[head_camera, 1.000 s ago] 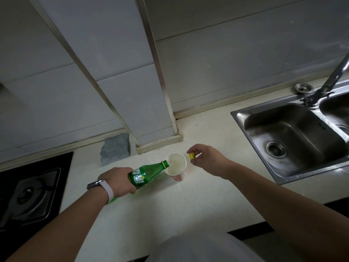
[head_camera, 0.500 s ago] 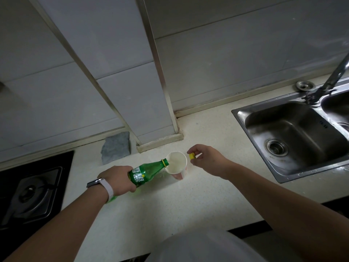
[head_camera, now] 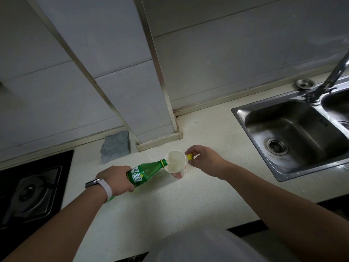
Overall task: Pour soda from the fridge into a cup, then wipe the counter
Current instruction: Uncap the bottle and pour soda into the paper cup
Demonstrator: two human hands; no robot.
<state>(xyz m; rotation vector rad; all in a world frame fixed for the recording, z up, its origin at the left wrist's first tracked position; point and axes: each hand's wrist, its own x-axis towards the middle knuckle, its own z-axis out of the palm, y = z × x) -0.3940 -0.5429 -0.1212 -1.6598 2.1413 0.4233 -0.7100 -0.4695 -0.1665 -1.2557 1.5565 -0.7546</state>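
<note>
Pouring is the step in hand. At the far left of the frame sits a black glass hob with a metal burner [head_camera: 32, 193]; just right of it, against the wall, a rough grey stone block [head_camera: 115, 146]. Left of centre, the left hand [head_camera: 115, 180] is wrapped around a green plastic soda bottle [head_camera: 145, 173], tipped nearly flat with its yellow-ringed mouth over the rim of a paper cup [head_camera: 175, 164]. The cup, a smooth white cone with red print, stands mid-frame on the speckled pale counter [head_camera: 170, 208]. Just right of it, the right hand [head_camera: 205, 160] pinches the small yellow cap [head_camera: 190, 157]. A stainless steel sink [head_camera: 294, 137] fills the right side. Next, I judge, the bottle must be righted gently, capped, and a cloth found; none is visible.
</note>
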